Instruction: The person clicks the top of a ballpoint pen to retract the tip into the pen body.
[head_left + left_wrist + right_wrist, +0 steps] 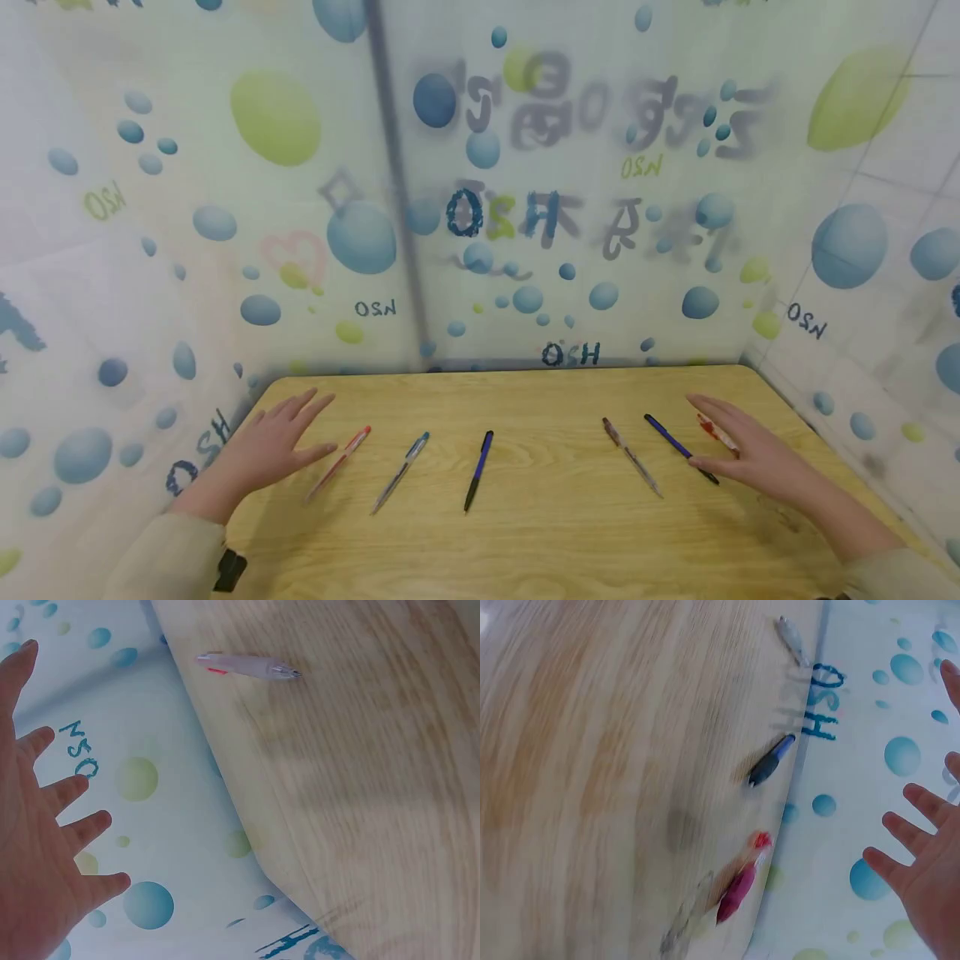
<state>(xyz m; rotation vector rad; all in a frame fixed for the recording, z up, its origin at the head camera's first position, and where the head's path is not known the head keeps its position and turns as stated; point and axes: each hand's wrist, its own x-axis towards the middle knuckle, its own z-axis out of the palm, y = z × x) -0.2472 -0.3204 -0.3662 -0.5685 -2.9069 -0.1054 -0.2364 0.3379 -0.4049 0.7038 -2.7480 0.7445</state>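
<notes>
My left hand (273, 446), fingers spread and straight, hovers over the table's left side. Nearest to it lies a pen with a red end (339, 461). Farther in are a clear pen with a teal end (401, 471) and a dark blue pen (478, 471). On the other side my right hand (757, 454) is held above the table, fingers extended and nothing in its grasp. It partly covers a red-and-white pen (717, 432) and overlaps another dark blue pen (675, 442) in the head view. A clear pen with a brown end (632, 457) lies left of these.
A wooden table (540, 533) with rounded far corners bears the pens. Around its back and sides hangs a white curtain (480, 333) printed with blue and green bubbles. Near the right forearm, a faint transparent shape (686, 919) shows on the tabletop.
</notes>
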